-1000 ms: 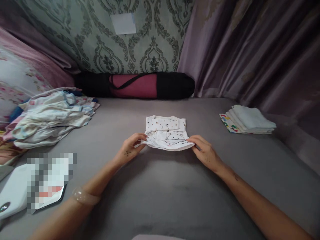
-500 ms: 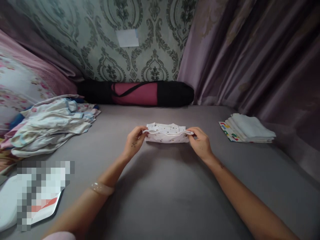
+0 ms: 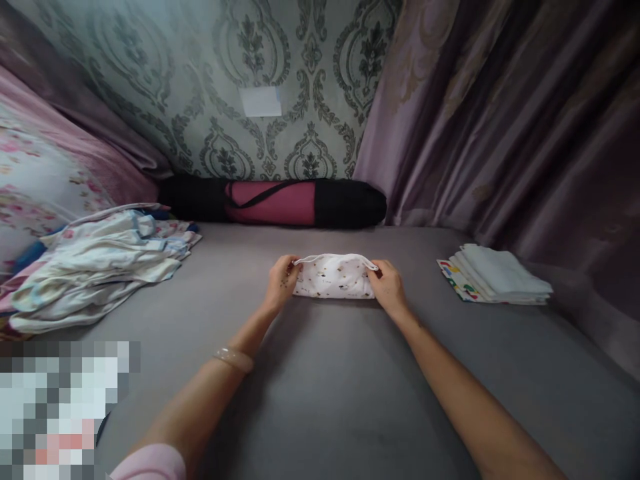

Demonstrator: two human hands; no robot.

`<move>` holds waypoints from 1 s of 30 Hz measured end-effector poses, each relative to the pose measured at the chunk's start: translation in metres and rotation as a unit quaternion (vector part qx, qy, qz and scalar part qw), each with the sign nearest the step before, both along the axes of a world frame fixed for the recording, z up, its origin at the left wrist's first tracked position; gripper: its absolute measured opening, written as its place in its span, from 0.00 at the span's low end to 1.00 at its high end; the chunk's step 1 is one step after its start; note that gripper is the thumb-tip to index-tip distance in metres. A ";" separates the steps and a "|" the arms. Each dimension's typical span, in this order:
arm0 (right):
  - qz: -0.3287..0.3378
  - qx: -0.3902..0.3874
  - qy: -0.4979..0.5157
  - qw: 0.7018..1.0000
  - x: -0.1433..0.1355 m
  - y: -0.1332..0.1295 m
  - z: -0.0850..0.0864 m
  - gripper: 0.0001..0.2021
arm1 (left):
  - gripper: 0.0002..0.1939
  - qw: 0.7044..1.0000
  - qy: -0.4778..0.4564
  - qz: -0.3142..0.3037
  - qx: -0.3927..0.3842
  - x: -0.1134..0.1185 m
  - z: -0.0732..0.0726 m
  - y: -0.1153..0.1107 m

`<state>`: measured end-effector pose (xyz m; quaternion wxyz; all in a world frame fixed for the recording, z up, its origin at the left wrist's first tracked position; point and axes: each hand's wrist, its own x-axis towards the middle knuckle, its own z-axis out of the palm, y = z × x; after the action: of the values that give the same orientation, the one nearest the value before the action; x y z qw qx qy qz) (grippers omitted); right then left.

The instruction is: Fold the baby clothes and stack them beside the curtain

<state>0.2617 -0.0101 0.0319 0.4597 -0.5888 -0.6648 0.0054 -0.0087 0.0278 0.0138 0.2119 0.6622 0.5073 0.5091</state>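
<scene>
A white cloth (image 3: 334, 277) with small dark and brown prints lies folded into a narrow bundle at the middle of the grey bed sheet (image 3: 320, 373). My left hand (image 3: 283, 281) pinches the upper left corner of its edge. At the upper right corner, my right hand (image 3: 388, 285) grips the same edge between thumb and fingers. Between the two hands the edge bows upward over the back of the bundle. The fingertips are partly hidden behind the cloth.
To the left lies a loose heap of pale clothes (image 3: 110, 260). A stack of folded cloths (image 3: 500, 275) sits at the right. Along the wall rests a long black and maroon bag (image 3: 273, 202). Pixelation hides something at the lower left.
The held edge has gone from sagging in front of the bundle to arching over its back, covering the folded layers seen before. The camera view has tilted slightly upward.
</scene>
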 end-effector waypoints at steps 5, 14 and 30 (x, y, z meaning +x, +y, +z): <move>-0.038 -0.111 -0.029 0.993 0.002 0.020 -0.014 0.09 | 0.10 0.995 -0.011 0.007 -0.099 0.004 -0.004 0.017; -0.107 -0.240 -0.038 0.964 0.008 0.035 -0.020 0.14 | 0.10 0.977 -0.022 0.066 -0.203 0.000 -0.015 0.047; -0.142 -0.292 -0.071 0.943 0.009 0.035 -0.021 0.17 | 0.12 0.959 0.159 0.135 -0.191 0.008 -0.010 0.034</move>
<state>0.2706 0.0254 0.0109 0.2148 -0.7843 -0.5747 0.0921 -0.0006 0.0614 0.0034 0.1807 0.6072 0.7066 0.3151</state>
